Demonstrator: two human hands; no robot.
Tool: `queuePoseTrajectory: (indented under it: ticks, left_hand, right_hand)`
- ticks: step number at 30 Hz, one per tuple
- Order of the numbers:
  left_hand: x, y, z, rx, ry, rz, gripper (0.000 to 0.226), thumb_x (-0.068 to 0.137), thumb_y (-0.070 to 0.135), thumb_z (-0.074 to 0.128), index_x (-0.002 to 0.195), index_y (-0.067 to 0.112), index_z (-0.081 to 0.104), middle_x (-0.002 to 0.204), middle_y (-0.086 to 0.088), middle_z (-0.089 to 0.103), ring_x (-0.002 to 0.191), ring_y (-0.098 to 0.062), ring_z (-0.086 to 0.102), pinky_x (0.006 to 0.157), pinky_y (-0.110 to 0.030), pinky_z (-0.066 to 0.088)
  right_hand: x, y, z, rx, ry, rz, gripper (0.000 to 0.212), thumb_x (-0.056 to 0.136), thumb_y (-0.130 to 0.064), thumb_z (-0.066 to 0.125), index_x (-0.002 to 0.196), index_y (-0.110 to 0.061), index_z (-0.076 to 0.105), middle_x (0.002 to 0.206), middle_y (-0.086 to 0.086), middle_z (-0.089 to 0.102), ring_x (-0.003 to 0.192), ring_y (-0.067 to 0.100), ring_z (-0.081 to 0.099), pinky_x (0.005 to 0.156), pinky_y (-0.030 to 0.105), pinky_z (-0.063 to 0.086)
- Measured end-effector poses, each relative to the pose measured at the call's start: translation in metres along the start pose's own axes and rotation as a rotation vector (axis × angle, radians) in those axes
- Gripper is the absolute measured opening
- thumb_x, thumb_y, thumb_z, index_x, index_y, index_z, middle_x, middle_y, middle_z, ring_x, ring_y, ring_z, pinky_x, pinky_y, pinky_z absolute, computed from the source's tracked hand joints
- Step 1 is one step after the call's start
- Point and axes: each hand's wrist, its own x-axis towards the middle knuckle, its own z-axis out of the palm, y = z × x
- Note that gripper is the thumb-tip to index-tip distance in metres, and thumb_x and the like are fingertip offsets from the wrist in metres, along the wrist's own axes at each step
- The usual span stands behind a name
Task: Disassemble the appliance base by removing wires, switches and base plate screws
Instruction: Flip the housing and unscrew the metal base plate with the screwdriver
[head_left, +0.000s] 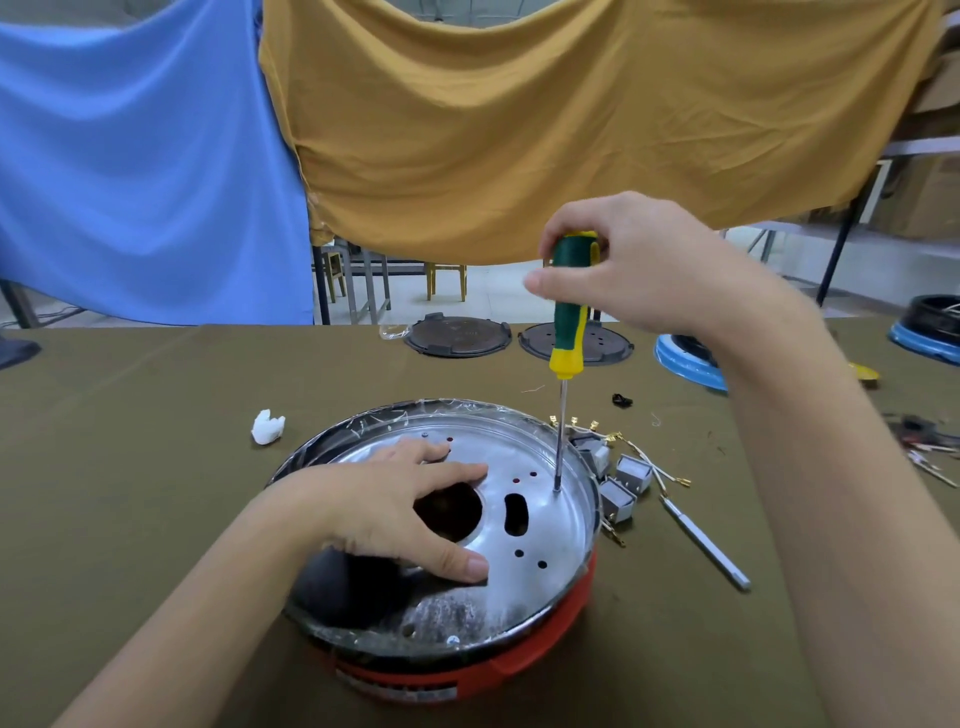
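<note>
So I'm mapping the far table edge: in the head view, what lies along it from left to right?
Dark round plate → second dark plate → blue-rimmed base → another blue-rimmed base.

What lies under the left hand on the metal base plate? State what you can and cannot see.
The left hand rests on the silver base plate, partly covering its large dark round hole. Whatever is inside the hole is not visible.

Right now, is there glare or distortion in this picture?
Head view: soft glare on the silver base plate near the screwdriver tip; wide-angle bending curves the table edge; the left hand casts a dark shadow.
</note>
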Motion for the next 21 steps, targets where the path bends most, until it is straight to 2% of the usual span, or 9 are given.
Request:
queuePoseTrajectory:
  ticks: [2, 4, 6, 9, 10, 12, 14, 17, 21]
  left_hand:
    - [0.0, 0.001, 0.0, 0.002, -0.005, 0.002, 0.098, 0.063, 0.079, 0.069, 0.143, 0.068, 0.013, 0.156, 0.035, -0.008, 0.148, -0.001, -0.004, 0.121, -0.04, 0.011]
    - [0.001, 0.001, -0.001, 0.007, -0.006, 0.006, 0.099, 0.063, 0.08, 0.069, 0.143, 0.068, 0.013, 0.155, 0.035, -0.008, 0.148, -0.001, -0.005, 0.121, -0.04, 0.011]
    - [0.001, 0.001, -0.001, -0.001, -0.005, 0.0, 0.099, 0.062, 0.08, 0.07, 0.143, 0.068, 0.014, 0.155, 0.036, -0.008, 0.148, -0.002, -0.004, 0.122, -0.041, 0.011]
    - [0.002, -0.001, 0.0, -0.01, -0.004, 0.002, 0.1, 0.061, 0.08, 0.071, 0.143, 0.068, 0.015, 0.155, 0.035, -0.007, 0.149, -0.003, -0.003, 0.123, -0.042, 0.011]
    - [0.002, -0.001, 0.001, -0.012, -0.004, 0.003, 0.1, 0.061, 0.08, 0.071, 0.143, 0.068, 0.015, 0.155, 0.035, -0.006, 0.149, -0.003, -0.004, 0.123, -0.042, 0.011]
    - [0.002, -0.002, 0.001, -0.013, -0.002, 0.004, 0.1, 0.061, 0.08, 0.071, 0.143, 0.068, 0.015, 0.155, 0.035, -0.007, 0.149, -0.003, -0.004, 0.123, -0.042, 0.011]
    - [0.001, -0.002, 0.001, -0.016, 0.002, 0.003, 0.1, 0.06, 0.08, 0.071, 0.142, 0.069, 0.015, 0.155, 0.035, -0.006, 0.148, -0.002, -0.004, 0.123, -0.041, 0.011]
    - [0.0, -0.002, 0.0, -0.019, 0.0, 0.001, 0.099, 0.06, 0.08, 0.071, 0.142, 0.069, 0.015, 0.155, 0.035, -0.006, 0.148, -0.002, -0.004, 0.122, -0.041, 0.011]
    - [0.001, 0.0, -0.001, -0.009, -0.005, 0.0, 0.1, 0.06, 0.081, 0.07, 0.142, 0.068, 0.015, 0.156, 0.034, -0.006, 0.149, -0.003, -0.003, 0.123, -0.042, 0.012]
  right_hand:
    - [0.002, 0.0, 0.002, 0.019, 0.071, 0.016, 0.021, 0.086, -0.052, 0.07, 0.09, -0.032, 0.07, 0.09, 0.0, 0.057, 0.075, 0.015, 0.055, 0.056, 0.027, 0.033]
    - [0.003, 0.001, 0.002, 0.006, 0.117, 0.032, 0.025, 0.085, -0.048, 0.075, 0.101, -0.03, 0.074, 0.095, 0.0, 0.059, 0.089, 0.022, 0.057, 0.065, 0.028, 0.038]
    - [0.003, 0.002, -0.001, 0.018, 0.142, 0.057, 0.032, 0.083, -0.044, 0.079, 0.112, -0.032, 0.072, 0.1, -0.002, 0.058, 0.091, 0.022, 0.059, 0.071, 0.027, 0.04]
    - [0.002, 0.006, -0.005, 0.065, 0.071, 0.037, 0.03, 0.084, -0.03, 0.076, 0.113, -0.033, 0.07, 0.099, -0.006, 0.063, 0.073, 0.009, 0.063, 0.054, 0.025, 0.046]
    - [0.003, 0.008, -0.006, 0.092, 0.034, 0.026, 0.026, 0.084, -0.023, 0.072, 0.108, -0.031, 0.071, 0.091, -0.007, 0.065, 0.061, 0.003, 0.059, 0.048, 0.021, 0.044]
    - [0.003, 0.009, -0.006, 0.167, 0.024, 0.042, 0.022, 0.079, -0.017, 0.062, 0.094, -0.027, 0.074, 0.067, -0.013, 0.061, 0.04, 0.003, 0.045, 0.039, 0.016, 0.035]
    - [0.003, 0.008, -0.005, 0.19, 0.042, 0.087, 0.022, 0.079, -0.021, 0.056, 0.093, -0.027, 0.072, 0.067, -0.013, 0.063, 0.043, 0.005, 0.044, 0.043, 0.02, 0.035]
    - [0.003, 0.004, 0.002, 0.092, -0.045, 0.094, 0.022, 0.087, -0.034, 0.052, 0.106, -0.029, 0.062, 0.092, -0.01, 0.06, 0.072, 0.011, 0.056, 0.059, 0.028, 0.043]
    - [0.004, -0.002, 0.01, -0.075, 0.055, 0.029, 0.042, 0.088, -0.06, 0.061, 0.1, -0.019, 0.064, 0.082, -0.002, 0.058, 0.074, 0.017, 0.054, 0.056, 0.027, 0.036]
